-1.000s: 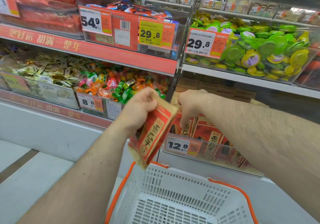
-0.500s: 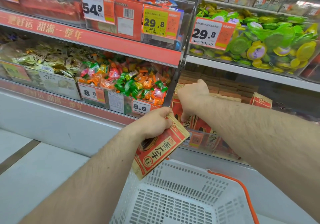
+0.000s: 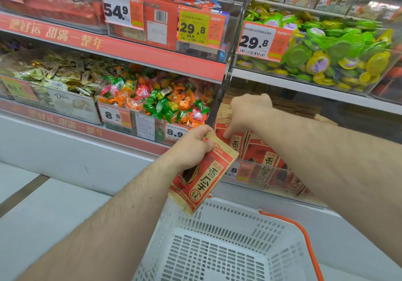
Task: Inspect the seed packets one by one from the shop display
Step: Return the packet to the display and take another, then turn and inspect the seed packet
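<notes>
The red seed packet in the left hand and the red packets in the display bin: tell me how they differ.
The red-and-tan paper seed packet is out of the display, in the left hand, tilted over the white plastic basket; the red packets in the clear display bin stand packed together behind a price tag. Its whole front shows; theirs overlap, and the right hand reaches among them. Both carry the same print.

Both forearms are bare from the lower frame edge to the wrists, with no sleeve showing, and both carry fine dark hair. The left hand, toward seven o'clock, and the right hand, toward three o'clock, are bare too.
</notes>
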